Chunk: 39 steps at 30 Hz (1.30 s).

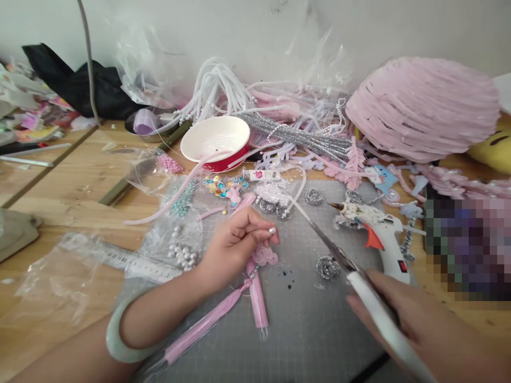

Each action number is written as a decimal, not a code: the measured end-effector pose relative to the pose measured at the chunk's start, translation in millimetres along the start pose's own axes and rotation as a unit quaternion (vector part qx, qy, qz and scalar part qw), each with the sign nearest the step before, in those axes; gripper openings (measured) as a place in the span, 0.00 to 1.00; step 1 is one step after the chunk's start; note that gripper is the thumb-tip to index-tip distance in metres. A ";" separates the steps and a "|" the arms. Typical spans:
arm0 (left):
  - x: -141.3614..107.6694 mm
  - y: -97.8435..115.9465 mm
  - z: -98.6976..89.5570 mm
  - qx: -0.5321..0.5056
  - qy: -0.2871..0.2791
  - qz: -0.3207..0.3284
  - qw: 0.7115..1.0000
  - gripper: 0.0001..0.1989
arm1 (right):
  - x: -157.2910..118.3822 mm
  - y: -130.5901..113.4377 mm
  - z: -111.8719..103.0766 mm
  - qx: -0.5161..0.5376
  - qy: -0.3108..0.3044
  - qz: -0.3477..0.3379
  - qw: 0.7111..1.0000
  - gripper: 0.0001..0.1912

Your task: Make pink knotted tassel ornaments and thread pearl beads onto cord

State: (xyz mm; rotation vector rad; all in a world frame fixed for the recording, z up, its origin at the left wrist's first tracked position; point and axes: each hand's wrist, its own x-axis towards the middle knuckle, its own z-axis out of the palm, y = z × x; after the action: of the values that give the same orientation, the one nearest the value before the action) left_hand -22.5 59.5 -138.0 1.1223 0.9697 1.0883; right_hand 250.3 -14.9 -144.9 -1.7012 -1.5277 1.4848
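My left hand (239, 239) is closed in a pinch over the grey cutting mat, with a small shiny silver bead (272, 231) showing at the fingertips. Under it lie a pink flower-shaped piece (265, 255) and two pink tassels (258, 306) in clear wrapping, partly covered by the hand. On the right, my right hand (395, 303) grips scissors (353, 266) with white handles, blurred by motion. Their blades point up and left, apart from my left hand. A coil of silver tinsel (327, 267) sits close to the blades.
A glue gun (371, 223) lies at the right. Behind the mat stand a red-and-white bowl (239, 154), silver stems (303, 138) and a pink bundle (423, 106). Silver beads (184, 254), white pearls (273, 192) and a ruler (123, 260) lie left and ahead of my hands.
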 end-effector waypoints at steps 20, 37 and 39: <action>-18.7 -3.0 6.6 0.086 -0.089 0.049 0.991 0.07 | 38.9 -102.6 51.2 -0.113 0.045 -0.239 0.963 0.09; -20.4 -7.6 4.1 0.215 -0.090 0.100 0.967 0.12 | 51.7 -101.5 54.4 0.038 -0.010 -0.091 0.995 0.11; -20.2 -7.2 3.2 0.242 -0.089 0.114 0.959 0.12 | 52.8 -102.4 55.9 0.050 -0.009 -0.070 0.996 0.10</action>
State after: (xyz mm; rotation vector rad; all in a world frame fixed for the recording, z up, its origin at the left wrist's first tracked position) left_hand -22.3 38.4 -143.5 1.7373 1.0073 0.9304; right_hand 146.2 45.6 -101.1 -1.4965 -1.5220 1.4823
